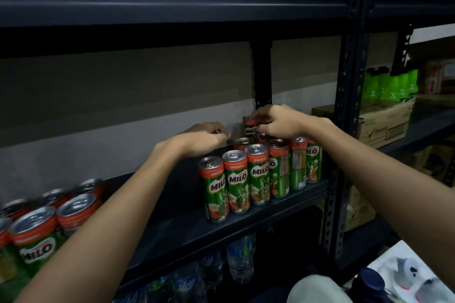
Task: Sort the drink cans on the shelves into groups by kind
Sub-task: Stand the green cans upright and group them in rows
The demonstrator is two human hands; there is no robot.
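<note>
The dark metal shelf point(246, 219) carries a cluster of Milo cans point(258, 174) standing upright near its right post. A second group of Milo cans point(44, 224) stands at the shelf's left end, well apart from the cluster. The right hand point(278, 122) pinches the rim of a raised Milo can point(250, 128) above the back of the cluster. The left hand point(204, 139) hovers just left of the cluster, fingers curled; whether its grip holds anything cannot be told.
</note>
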